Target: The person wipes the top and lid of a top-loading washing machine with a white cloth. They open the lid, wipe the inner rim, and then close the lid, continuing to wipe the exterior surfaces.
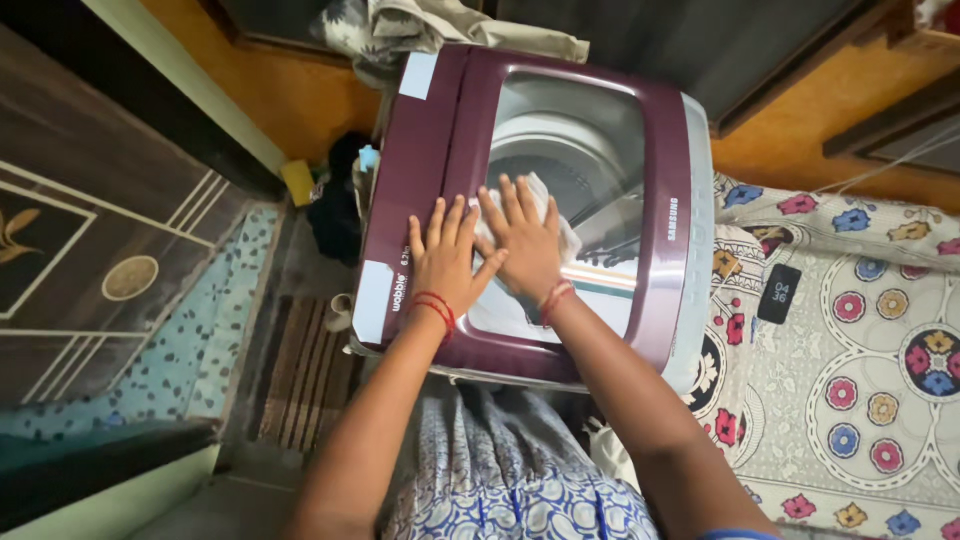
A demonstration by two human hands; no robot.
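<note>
Hands flat, fingers spread, gripping nothing: left hand (pixel 445 255) on maroon washing machine (pixel 425 170) lid; right hand (pixel 525 245) pressing white cloth (pixel 548 200) on glass.

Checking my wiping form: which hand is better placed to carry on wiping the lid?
Probably the right hand: it lies flat on the white cloth on the washing machine lid. The left hand rests on the bare maroon frame.

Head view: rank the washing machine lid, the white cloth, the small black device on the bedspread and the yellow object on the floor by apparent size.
1. washing machine lid
2. white cloth, partly hidden under the right hand
3. and 4. black device and yellow object: they look alike, so unranked.
</note>
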